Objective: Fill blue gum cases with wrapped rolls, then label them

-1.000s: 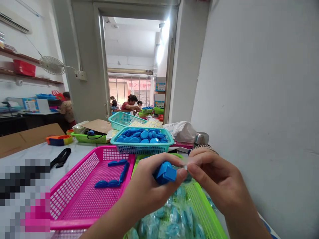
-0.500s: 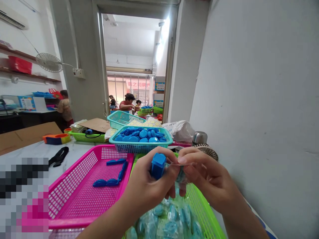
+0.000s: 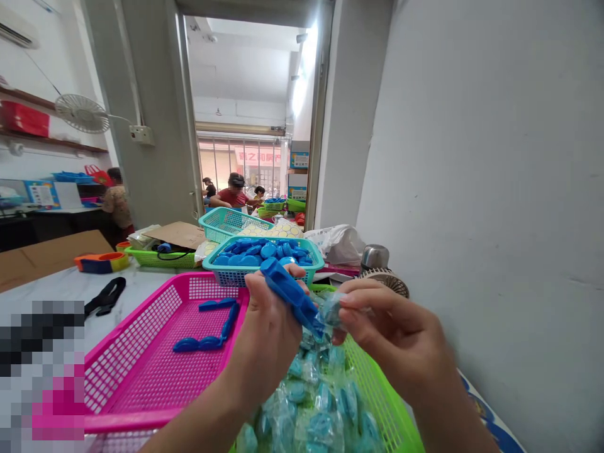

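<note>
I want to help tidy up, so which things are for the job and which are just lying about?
Seem to belong to the job:
- blue strip in the left hand
- wrapped piece in the right hand
- green basket
- pink basket
- front teal basket

Seem just lying about:
- black strap
- white plastic bag
- silver flask

Left hand (image 3: 271, 327) gripping — right hand (image 3: 401, 330) pinching.

The long blue moulded piece (image 3: 289, 290) looks like smooth, slightly glossy plastic. The clear crinkled wrappers (image 3: 321, 428) look like thin, shiny plastic film. The pink rectangular latticed basket (image 3: 136, 418) is satiny plastic. The silver rounded lid (image 3: 375, 257) looks like smooth metal. The tan flat sheet (image 3: 177, 234) looks like matt cardboard. The white marbled table (image 3: 47, 287) looks smooth.
</note>
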The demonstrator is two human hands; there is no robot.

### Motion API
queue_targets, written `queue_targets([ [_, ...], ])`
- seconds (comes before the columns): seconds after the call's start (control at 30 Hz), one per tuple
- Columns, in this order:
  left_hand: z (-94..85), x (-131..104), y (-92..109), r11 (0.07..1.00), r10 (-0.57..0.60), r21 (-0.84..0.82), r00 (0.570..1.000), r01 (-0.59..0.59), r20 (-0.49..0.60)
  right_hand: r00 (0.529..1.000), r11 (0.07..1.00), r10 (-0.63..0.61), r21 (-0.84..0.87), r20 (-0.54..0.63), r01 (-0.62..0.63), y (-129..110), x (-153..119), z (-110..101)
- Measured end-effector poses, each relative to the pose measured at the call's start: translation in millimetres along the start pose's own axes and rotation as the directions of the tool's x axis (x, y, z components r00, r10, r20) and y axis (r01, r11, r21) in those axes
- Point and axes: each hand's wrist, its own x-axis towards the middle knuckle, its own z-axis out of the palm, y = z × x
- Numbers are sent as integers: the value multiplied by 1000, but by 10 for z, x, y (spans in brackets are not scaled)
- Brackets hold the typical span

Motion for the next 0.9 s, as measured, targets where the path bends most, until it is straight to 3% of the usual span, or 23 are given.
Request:
queue_targets([
  [0.1, -12, -114, -7, 993, 28, 116, 998, -21, -61, 996, 990, -79, -116, -35, 75, 40, -34, 54],
  [0.23, 18, -190, 18, 990, 35, 140, 995, -23, -90, 991, 970, -76, -240, -107, 48, 62, -83, 84],
  [0.4, 122, -215, 34, 996, 68, -42, 991, -74, -118, 994, 907, -107, -412, -30, 85, 6, -80, 72],
  [0.5, 177, -242, 10, 974, 132, -163, 977, -159, -165, 993, 908, -111, -402, 27, 113, -23, -67, 66],
  [0.67, 205, -257, 16, 895, 214, -356, 959, -268, -184, 992, 925, -130, -360, -1, 121, 3, -83, 70],
  [0.9, 245, -228, 8, 860, 258, -384, 935, -337, -242, 956, 862, -235, -417, 173, 287, -40, -43, 85],
])
